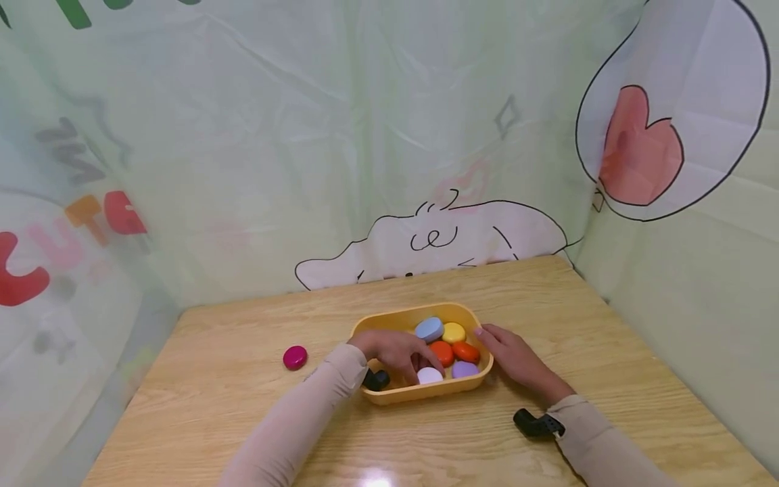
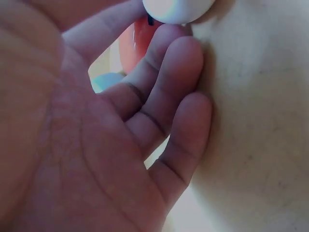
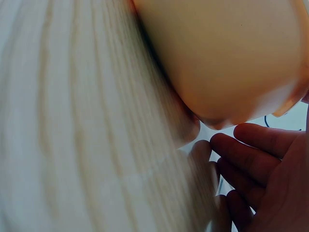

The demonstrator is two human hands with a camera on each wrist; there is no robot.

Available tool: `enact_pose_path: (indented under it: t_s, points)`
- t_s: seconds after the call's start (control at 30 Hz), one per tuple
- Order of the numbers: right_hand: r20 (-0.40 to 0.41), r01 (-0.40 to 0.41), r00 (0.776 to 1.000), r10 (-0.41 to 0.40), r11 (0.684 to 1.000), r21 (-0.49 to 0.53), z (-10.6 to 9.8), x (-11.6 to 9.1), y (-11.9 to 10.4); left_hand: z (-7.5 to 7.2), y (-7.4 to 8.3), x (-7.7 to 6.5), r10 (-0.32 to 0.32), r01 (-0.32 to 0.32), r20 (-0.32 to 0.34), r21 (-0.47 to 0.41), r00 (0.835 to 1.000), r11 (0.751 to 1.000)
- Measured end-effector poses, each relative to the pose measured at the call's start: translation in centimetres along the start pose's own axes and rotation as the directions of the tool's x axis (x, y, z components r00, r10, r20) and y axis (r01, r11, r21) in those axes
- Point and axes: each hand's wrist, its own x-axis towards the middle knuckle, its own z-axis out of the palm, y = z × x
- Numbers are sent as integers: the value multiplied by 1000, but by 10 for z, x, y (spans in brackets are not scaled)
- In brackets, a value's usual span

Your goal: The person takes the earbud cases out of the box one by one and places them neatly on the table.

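A yellow plastic basket (image 1: 420, 392) sits on the table and holds several smooth, rounded coloured pieces. My left hand (image 1: 398, 352) reaches down into it, thumb and index finger at either side of a white rounded piece (image 1: 430, 376). In the left wrist view the white piece (image 2: 178, 7) shows at the top, and the other fingers (image 2: 186, 125) bend loosely below it. At the basket's right end my right hand (image 1: 517, 355) grips the wall, thumb over the rim. Its fingers (image 3: 251, 154) lie along the outside in the right wrist view.
Inside the basket lie a blue piece (image 1: 429, 329), a yellow piece (image 1: 454, 333), a red piece (image 1: 441, 353), an orange-red piece (image 1: 466, 352) and a purple piece (image 1: 465, 369). A magenta piece (image 1: 295, 358) is on the table (image 1: 231, 406) to the left. A printed curtain (image 1: 274, 169) hangs behind.
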Motion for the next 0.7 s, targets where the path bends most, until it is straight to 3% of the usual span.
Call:
enact_pose_path:
  t_s: [0.27,0.43,0.53,0.7]
  points:
    - [-6,-4,1000,4,1000,-13,-1,1,-1,-6,-7,-1,57,-60,-41,-51,998,997]
    - [-10,-1,1000,1,1000,-24,-3,0,-4,-13,-4,-8,39,-41,-59,-40,998,998]
    - [-7,-3,1000,3,1000,-17,-3,-1,-4,-16,-3,-13,22,-28,-108,-55,994,998]
    - [-2,5,1000,-5,1000,-4,0,1,-2,-17,-2,-23,-22,1,-234,-89,972,996]
